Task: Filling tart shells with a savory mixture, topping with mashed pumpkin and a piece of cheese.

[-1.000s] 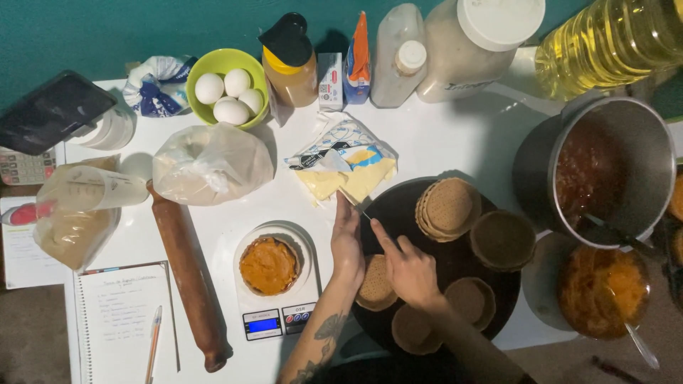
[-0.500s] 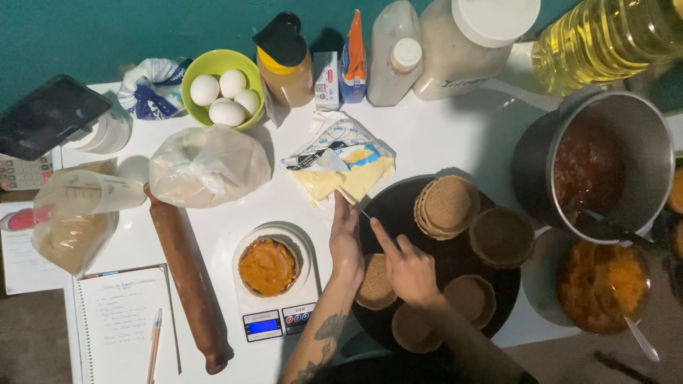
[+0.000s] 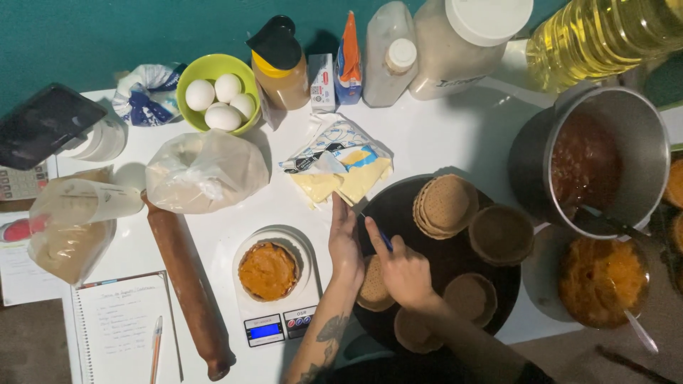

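Here the round tan dough disc (image 3: pixel 371 283) lies on the dark round board (image 3: pixel 434 263), flat and pale brown, partly hidden under both hands. The left hand (image 3: pixel 345 245) lies along the disc's left edge, fingers straight and held together, pointing away from the person. The right hand (image 3: pixel 404 270) is closed around a blue-handled tool (image 3: pixel 384 239), index finger stretched along it, the tip angled up and left toward the left hand's fingers; the tool's working end is too small to make out.

Just beyond the left fingertips sits an opened wrapper, white and blue, with a yellow block of butter (image 3: pixel 345 178) spilling out. Further off stand an orange carton (image 3: pixel 348 60), a small white box (image 3: pixel 322 82), a brown bottle with a black cap (image 3: pixel 281 64) and two pale plastic jugs (image 3: pixel 427 50). Left of the left wrist, a small white kitchen scale (image 3: pixel 274 323) with a lit blue display carries a dish of orange filling (image 3: pixel 267 271). Right of the right hand are a stack of dough rounds (image 3: pixel 445 206) and more single rounds on the board.
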